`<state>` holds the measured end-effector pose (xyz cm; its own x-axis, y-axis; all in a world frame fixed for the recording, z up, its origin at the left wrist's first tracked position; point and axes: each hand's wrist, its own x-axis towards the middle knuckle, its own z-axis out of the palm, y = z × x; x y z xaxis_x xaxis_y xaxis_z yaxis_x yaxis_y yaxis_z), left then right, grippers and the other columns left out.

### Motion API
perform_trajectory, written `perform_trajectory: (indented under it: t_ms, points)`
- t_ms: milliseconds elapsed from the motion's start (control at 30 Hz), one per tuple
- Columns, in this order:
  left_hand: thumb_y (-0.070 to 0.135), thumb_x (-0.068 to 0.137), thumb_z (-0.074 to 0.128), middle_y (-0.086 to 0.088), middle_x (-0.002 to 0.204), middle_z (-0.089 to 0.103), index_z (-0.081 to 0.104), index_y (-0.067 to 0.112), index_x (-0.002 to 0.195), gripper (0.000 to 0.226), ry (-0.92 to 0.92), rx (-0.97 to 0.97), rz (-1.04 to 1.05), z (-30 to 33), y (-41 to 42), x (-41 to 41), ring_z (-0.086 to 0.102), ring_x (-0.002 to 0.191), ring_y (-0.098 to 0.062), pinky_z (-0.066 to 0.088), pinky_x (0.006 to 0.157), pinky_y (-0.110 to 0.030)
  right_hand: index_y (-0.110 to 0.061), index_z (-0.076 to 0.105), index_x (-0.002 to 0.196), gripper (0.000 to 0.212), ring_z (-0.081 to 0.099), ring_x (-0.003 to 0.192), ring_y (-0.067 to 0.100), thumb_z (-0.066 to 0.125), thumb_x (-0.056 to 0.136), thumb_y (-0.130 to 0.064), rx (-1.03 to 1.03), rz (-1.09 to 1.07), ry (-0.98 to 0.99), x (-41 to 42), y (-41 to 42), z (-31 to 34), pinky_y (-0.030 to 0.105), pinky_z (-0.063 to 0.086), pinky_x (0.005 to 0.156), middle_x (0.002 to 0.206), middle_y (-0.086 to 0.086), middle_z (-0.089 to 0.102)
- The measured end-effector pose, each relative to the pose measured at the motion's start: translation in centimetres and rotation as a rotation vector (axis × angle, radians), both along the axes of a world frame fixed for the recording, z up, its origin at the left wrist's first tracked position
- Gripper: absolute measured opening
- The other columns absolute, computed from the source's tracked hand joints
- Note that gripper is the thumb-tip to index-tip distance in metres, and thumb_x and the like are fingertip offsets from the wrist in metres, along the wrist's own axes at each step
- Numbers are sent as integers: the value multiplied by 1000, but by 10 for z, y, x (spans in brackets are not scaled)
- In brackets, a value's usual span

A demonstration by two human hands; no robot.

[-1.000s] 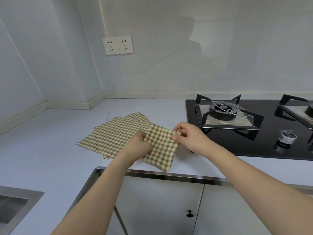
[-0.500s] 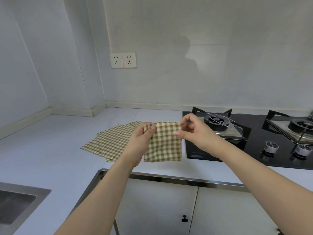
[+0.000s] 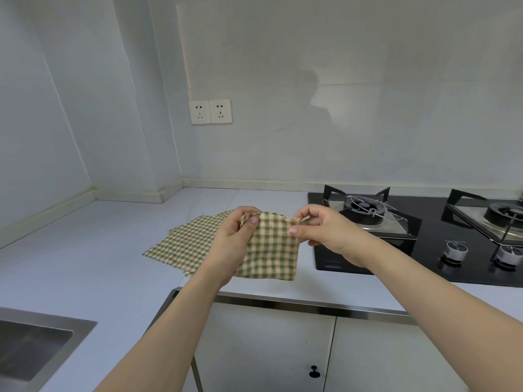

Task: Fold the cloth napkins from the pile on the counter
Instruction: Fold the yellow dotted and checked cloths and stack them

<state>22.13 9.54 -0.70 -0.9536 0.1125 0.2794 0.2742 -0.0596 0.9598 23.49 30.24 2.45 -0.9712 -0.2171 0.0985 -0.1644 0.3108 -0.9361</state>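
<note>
1. Head view: both hands hold one folded napkin (image 3: 273,250) in the air, above the front edge of the counter (image 3: 85,250). The napkin has green and beige checks and hangs down as a small, nearly square piece.
2. The left hand (image 3: 233,244) pinches the upper left corner of this napkin; its thumb lies on the front of the cloth and its other fingers are curled behind it.
3. The right hand (image 3: 325,233) pinches the upper right corner between the thumb and the index finger, with the other fingers curled.
4. The pile of napkins (image 3: 188,247) lies flat on the counter, behind and to the left of the held one. The left hand and the held napkin cover its right part, so I cannot tell how many pieces are in it.
5. To the right there is a black gas hob (image 3: 410,244), set in the counter, with two burners and two round knobs. The right hand is in front of its left edge.
6. A steel sink (image 3: 42,346) is at the lower left, well apart from the pile.
7. A double wall socket (image 3: 210,111) is on the wall above the counter.
8. Below the counter there are white cabinet doors (image 3: 268,349), one with a small dark knob.
</note>
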Motion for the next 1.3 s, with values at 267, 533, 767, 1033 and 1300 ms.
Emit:
perform_trajectory:
  t_ms: [267, 533, 767, 1033, 1300]
  points:
    - [19, 101, 48, -3, 92, 63, 62, 27, 99, 17, 67, -65, 1, 3, -1, 0, 61, 83, -17, 55, 70, -30, -20, 69, 88, 10, 64, 82, 12, 76, 82, -24, 212, 23, 137, -3, 1, 7, 36, 50, 90, 88, 4, 71]
    - [17, 100, 49, 20, 62, 51, 60, 24, 97, 14, 179, -268, 11, 5, -3, 3, 46, 59, 0, 39, 55, -13, -18, 77, 82, 17, 51, 64, 9, 71, 84, -33, 420, -16, 128, -3, 4, 12, 28, 38, 66, 72, 11, 66]
    - [13, 94, 58, 13, 109, 59, 60, 33, 89, 20, 311, -427, -50, 3, -17, 7, 57, 88, -12, 49, 73, -23, -17, 76, 86, 6, 69, 87, 18, 72, 83, -20, 468, -39, 209, -5, 6, 21, 40, 53, 88, 85, -1, 75]
    - [14, 89, 63, 14, 95, 66, 66, 25, 87, 12, 354, -573, 60, 4, -12, 9, 61, 88, -5, 52, 80, -31, -22, 75, 80, 12, 64, 77, 5, 76, 80, -34, 417, -83, 300, -1, 1, 25, 30, 51, 76, 80, -9, 72]
    - [23, 90, 63, 9, 79, 68, 70, 27, 92, 8, 376, -652, 250, 11, -9, 11, 63, 73, -11, 54, 69, -35, -24, 61, 77, 18, 63, 80, 21, 63, 81, -6, 408, -118, 361, 3, -2, 20, 25, 48, 67, 83, -12, 64]
